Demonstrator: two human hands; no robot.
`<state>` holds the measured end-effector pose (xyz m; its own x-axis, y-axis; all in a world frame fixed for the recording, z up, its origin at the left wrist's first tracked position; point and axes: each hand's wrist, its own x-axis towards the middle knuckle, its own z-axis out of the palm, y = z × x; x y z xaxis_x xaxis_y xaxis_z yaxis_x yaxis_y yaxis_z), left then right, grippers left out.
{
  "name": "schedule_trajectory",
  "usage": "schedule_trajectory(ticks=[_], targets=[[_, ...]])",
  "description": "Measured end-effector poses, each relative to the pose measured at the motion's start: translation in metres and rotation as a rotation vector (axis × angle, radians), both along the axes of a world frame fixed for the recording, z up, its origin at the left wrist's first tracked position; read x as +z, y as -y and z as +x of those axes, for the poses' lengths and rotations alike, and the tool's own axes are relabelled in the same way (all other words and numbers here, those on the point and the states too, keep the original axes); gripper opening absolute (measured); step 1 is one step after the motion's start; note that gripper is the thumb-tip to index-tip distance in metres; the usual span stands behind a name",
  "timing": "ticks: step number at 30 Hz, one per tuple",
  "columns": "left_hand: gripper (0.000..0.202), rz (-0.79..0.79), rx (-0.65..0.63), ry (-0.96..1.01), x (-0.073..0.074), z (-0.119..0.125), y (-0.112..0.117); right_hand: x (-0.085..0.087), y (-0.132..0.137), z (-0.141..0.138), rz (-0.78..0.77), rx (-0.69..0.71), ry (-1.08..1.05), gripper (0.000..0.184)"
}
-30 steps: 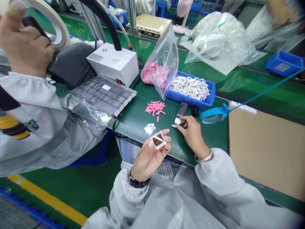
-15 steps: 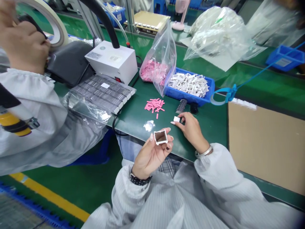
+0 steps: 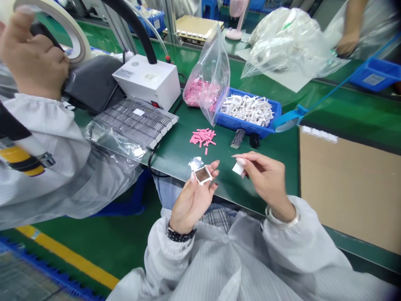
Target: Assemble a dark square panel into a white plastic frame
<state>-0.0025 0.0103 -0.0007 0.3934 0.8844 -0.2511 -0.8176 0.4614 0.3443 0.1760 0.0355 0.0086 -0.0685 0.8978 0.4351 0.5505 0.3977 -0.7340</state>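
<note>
My left hand [image 3: 194, 200] holds a small white square frame [image 3: 207, 180] by its edges, palm up, close to the table's front edge. Inside the frame shows a brownish face. To the right, my right hand [image 3: 265, 173] pinches a small flat white square piece [image 3: 238, 168] between thumb and fingers, apart from the frame. Just beyond the left hand lie small clear film pieces [image 3: 196, 162]. A heap of pink strips [image 3: 203, 137] is spread farther back on the green table. A short stack of grey pieces [image 3: 238, 138] lies beyond my right hand.
A blue bin [image 3: 266, 130] of white frames stands behind, beside a clear bag [image 3: 203, 94] of pink strips. At left are a wrapped grey tray [image 3: 134, 119], a white machine [image 3: 150, 83] and a co-worker's hand [image 3: 39, 62]. Cardboard [image 3: 351, 188] lies at right.
My right hand has drawn back toward me and right, lifting the white square piece off the table. My left hand has shifted slightly left and tilted the frame.
</note>
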Motion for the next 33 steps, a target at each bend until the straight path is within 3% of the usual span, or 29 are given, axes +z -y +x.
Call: schedule_trajectory(ticks=[3, 6, 9, 17, 22, 33], targets=[[0.032, 0.035, -0.147, 0.034, 0.001, 0.002, 0.003, 0.022, 0.007, -0.007, 0.055, 0.139, -0.113, 0.010], [0.034, 0.099, -0.249, 0.058, 0.002, 0.005, 0.007, 0.030, 0.008, -0.011, 0.088, 0.241, -0.030, 0.013], [0.033, 0.161, -0.246, 0.031, 0.000, 0.005, 0.010, 0.031, 0.008, -0.010, 0.074, 0.272, 0.039, 0.013], [0.035, 0.177, -0.296, 0.068, -0.013, 0.001, 0.011, 0.033, 0.008, -0.008, -0.068, 0.381, -0.061, 0.010], [0.031, 0.178, -0.264, 0.093, -0.012, 0.004, 0.013, 0.032, 0.007, -0.001, -0.058, 0.462, 0.004, 0.020], [0.025, 0.065, -0.243, 0.125, 0.000, 0.007, 0.017, 0.021, 0.010, 0.003, 0.151, 0.397, 0.013, 0.037]])
